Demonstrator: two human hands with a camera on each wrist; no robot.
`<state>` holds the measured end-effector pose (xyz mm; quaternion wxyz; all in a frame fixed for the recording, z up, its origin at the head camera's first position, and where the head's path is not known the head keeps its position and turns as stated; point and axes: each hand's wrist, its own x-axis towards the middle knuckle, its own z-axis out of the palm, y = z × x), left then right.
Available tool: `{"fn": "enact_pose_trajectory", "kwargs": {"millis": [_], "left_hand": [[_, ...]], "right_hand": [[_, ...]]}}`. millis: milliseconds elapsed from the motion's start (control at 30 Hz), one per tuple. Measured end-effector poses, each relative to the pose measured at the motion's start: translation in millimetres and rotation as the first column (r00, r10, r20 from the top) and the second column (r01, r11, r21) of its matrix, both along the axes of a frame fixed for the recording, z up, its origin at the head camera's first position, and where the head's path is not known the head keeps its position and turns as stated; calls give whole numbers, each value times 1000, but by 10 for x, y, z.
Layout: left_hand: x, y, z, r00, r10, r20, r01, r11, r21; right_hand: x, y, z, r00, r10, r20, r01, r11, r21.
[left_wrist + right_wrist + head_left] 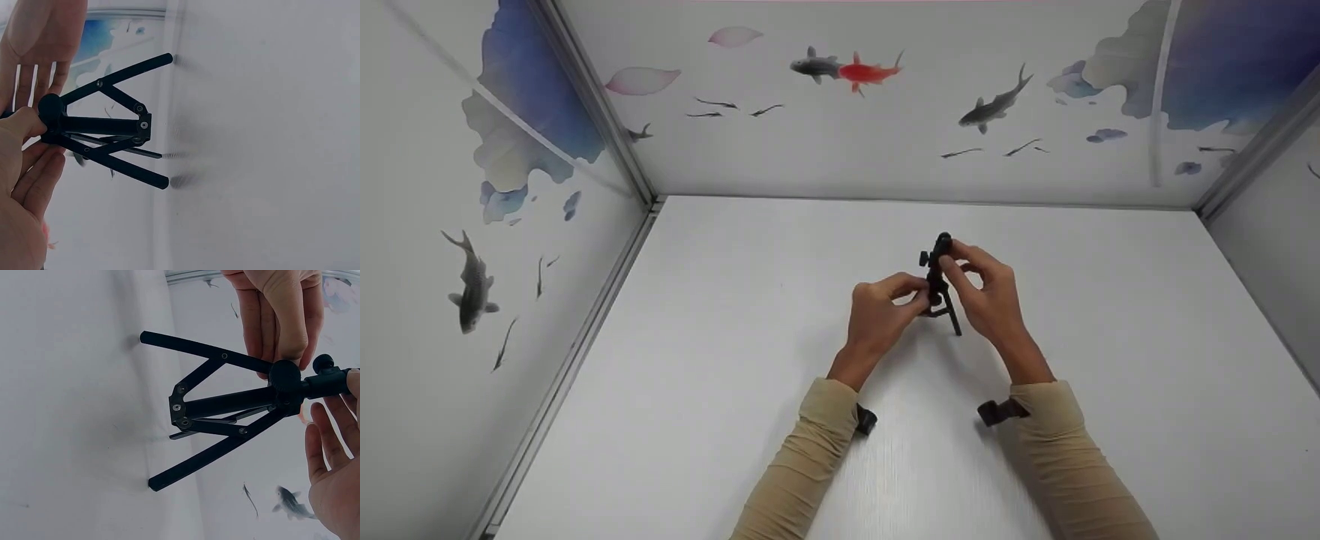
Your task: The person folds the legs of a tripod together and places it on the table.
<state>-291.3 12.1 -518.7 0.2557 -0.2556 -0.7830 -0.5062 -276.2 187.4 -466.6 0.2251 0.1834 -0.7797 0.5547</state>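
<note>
A small black tripod (947, 304) stands upright on the white table, its legs spread and braced to a central column. In both wrist views its feet (166, 181) appear to meet the table. My left hand (879, 315) pinches the round knob (285, 375) at the hub where the legs join. Higher up, my right hand (988, 292) holds the tripod's top section (329, 384) between thumb and fingers. A small side screw (323, 363) sticks out from that section. Part of the top is hidden by the right fingers.
The white table (720, 337) meets a back wall (840, 150) printed with fish and blue patches. A metal-framed side panel (420, 420) stands at left, another (1275, 202) at right. A black wrist camera (866, 420) is strapped at the left sleeve, another (997, 412) at the right.
</note>
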Motion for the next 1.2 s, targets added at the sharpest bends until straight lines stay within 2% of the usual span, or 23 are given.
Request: {"fn": "enact_pose_trajectory", "kwargs": {"millis": [200,300,533,733,1000,1200], "left_hand": [[1,2,0,1000,3,-9,-3,1000,3],[1,3,-1,1000,2,-10,-2,1000,6],[4,-3,6,1000,-9,-5,9,1000,18],[4,-2,10,1000,7,-16,-7,1000,7],[5,1,8,1000,12,-24,-12,1000,7],[-2,9,2,1000,4,-23,-4,1000,18]], "right_hand": [[-163,79,-210,1000,-10,7,10,1000,-5],[-198,110,-253,1000,-7,10,7,1000,0],[-210,135,-263,1000,10,9,-10,1000,-3],[-197,103,-244,1000,4,-10,-4,1000,-7],[-13,7,1,1000,7,-18,-8,1000,-13],[-147,78,-179,1000,3,-16,-3,1000,-13]]}}
